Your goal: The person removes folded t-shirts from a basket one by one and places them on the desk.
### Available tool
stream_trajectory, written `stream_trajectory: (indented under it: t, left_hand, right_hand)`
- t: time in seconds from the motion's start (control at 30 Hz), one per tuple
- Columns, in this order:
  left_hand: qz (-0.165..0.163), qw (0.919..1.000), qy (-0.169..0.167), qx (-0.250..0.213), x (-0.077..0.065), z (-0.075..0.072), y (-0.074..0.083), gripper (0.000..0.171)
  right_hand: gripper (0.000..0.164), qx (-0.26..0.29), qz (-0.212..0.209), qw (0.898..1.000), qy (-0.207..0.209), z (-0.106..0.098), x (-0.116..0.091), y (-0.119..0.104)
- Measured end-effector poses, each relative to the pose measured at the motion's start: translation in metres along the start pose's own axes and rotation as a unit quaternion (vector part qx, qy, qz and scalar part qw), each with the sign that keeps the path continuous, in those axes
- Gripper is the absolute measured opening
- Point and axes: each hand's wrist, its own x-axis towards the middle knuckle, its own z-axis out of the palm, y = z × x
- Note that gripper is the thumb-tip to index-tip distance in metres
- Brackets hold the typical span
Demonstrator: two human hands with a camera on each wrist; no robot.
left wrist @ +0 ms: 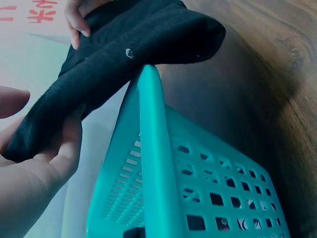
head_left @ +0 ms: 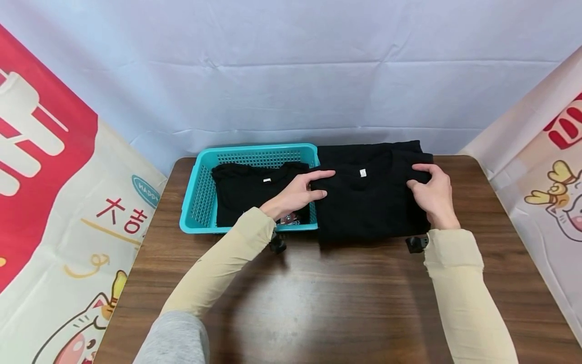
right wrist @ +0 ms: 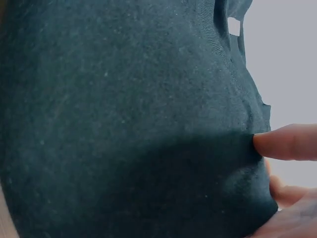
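Note:
A folded black shirt point(head_left: 364, 202) with a ribbed neckline and a small white neck label is held up beside the basket's right end. At its left edge my left hand point(head_left: 297, 194) grips the cloth, fingers behind it in the left wrist view. My right hand point(head_left: 434, 194) pinches the opposite edge; the right wrist view shows a fingertip pressing the shirt point(right wrist: 124, 109) from the front, other fingers partly hidden behind. Another black garment point(head_left: 243, 194) with a white label lies inside the turquoise basket point(head_left: 193, 202), partly covered by my left forearm.
More black cloth point(head_left: 368, 150) shows behind the held shirt; whether it is a separate piece I cannot tell. The basket stands at the back left of the brown wooden table point(head_left: 318, 303). A pale sheet point(head_left: 291, 96) hangs behind, with printed sheets at both sides.

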Motion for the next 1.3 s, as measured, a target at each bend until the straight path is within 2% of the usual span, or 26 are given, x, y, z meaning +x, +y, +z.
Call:
stream_trajectory:
  t: [0.37, 0.73, 0.97, 1.3]
  left_hand:
    - [0.003, 0.9999, -0.012, -0.011, 0.012, 0.009, 0.003, 0.049]
    - [-0.029, 0.9988, -0.03, -0.026, 0.018, 0.019, 0.003, 0.048]
    - [-0.034, 0.9988, -0.027, -0.025, 0.021, 0.026, 0.004, 0.047]
    - [-0.038, 0.9988, -0.03, -0.012, 0.026, 0.027, 0.006, 0.044]
  right_hand:
    - [0.049, -0.004, 0.014, 1.0, 0.02, -0.004, 0.003, 0.005]
    - [0.048, 0.027, 0.04, 0.999, 0.012, -0.008, 0.005, 0.013]
    - [0.044, 0.022, 0.033, 0.999, 0.017, -0.01, 0.005, 0.02]
    - [0.042, -0.004, 0.025, 1.0, -0.018, -0.013, 0.001, 0.027]
